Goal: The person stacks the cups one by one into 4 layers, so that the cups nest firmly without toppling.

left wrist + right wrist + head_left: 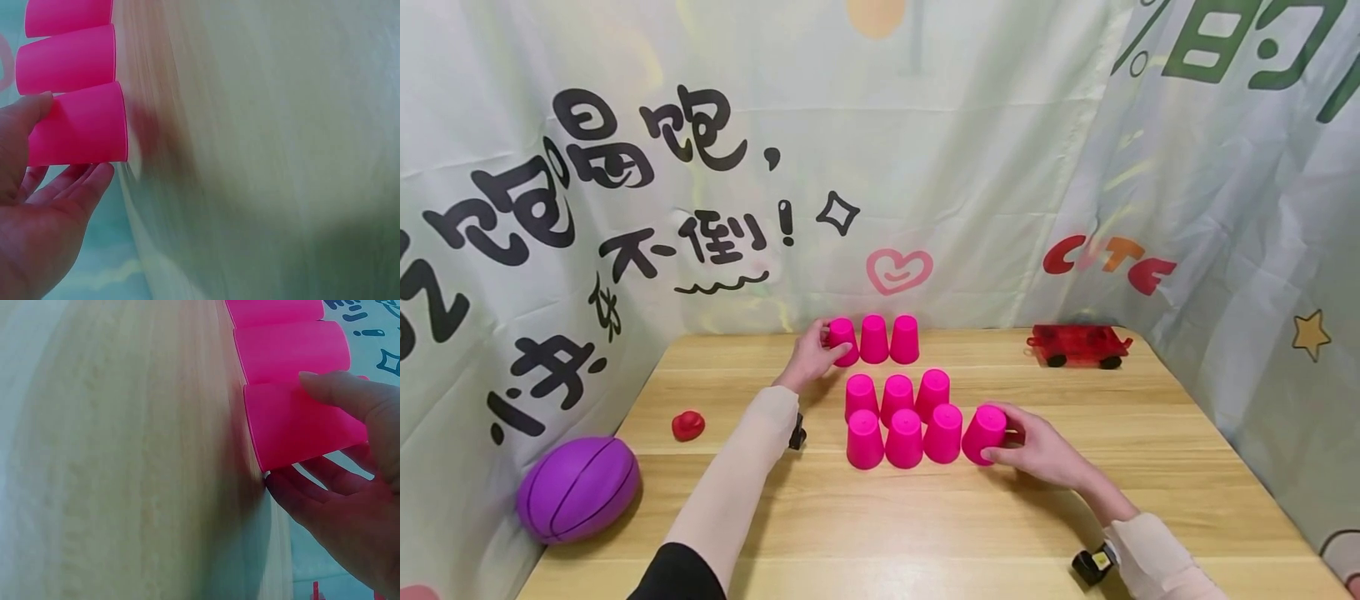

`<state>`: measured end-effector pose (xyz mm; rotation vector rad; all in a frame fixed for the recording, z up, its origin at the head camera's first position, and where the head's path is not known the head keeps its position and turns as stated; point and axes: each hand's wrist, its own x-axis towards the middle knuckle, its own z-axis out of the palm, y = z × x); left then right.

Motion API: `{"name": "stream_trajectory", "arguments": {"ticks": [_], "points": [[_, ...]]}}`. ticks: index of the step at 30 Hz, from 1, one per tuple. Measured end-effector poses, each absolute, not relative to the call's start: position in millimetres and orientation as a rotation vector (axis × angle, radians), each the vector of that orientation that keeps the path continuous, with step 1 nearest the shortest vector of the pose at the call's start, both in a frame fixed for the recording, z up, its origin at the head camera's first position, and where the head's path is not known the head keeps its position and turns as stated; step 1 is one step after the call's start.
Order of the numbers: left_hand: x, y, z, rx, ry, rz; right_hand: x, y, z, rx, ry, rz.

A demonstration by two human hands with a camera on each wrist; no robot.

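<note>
Upside-down pink cups stand in three rows on the table. At the back are three; my left hand [815, 354] holds the leftmost pink cup [844, 342] of them between thumb and fingers. In the left wrist view, the thumb lies over that cup [81, 128] and the fingers curve round its other side. The middle row has three cups [897, 398], and several cups [904, 439] make up the front row. My right hand [1045, 450] grips the rightmost front cup [982, 433], which touches or nearly touches its neighbour. The right wrist view shows the thumb [340, 392] across this cup [300, 422].
A purple ball [580, 490] sits at the table's left edge, with a small red object [688, 426] beyond it. Toward the back right stands a red toy car [1078, 345]. Printed curtains [985, 183] hang behind and beside the wooden table [880, 533].
</note>
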<state>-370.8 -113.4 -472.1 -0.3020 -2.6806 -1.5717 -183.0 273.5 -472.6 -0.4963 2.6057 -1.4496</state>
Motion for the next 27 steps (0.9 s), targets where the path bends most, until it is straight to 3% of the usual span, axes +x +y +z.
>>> {"name": "stream_trajectory", "arguments": {"ticks": [13,27], "points": [[-359,-129,-464,-0.357,-2.652,-1.589,-181,272,-470,-0.54,2.626,-1.477],[-320,-145,-448,-0.408,-2.531,-1.722,-199,274,-454,-0.435,2.717,-1.472]]}}
